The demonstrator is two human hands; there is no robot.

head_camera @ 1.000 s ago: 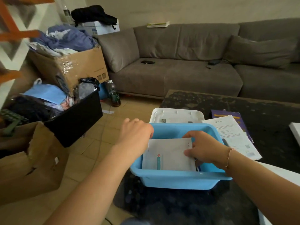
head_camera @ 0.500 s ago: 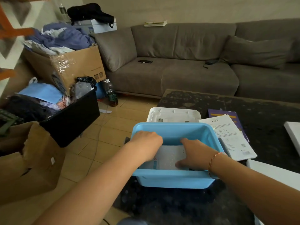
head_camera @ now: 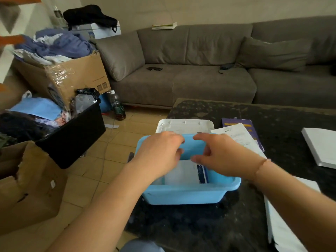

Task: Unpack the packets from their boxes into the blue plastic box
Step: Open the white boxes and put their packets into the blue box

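While both hands hover over the box [head_camera: 183, 194], packets [head_camera: 183, 171] lie flat below.
Left hand [head_camera: 160, 155] and right hand [head_camera: 221, 154] loosely curled, holding nothing; best to press packets level.

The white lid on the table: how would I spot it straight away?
Find the dark table before the grey sofa. Just behind the blue plastic box lies the white lid, the only rounded, moulded white piece; its neighbours are flat papers.

Both hands [head_camera: 160, 153] [head_camera: 223, 157] forward, fingers loosely curled
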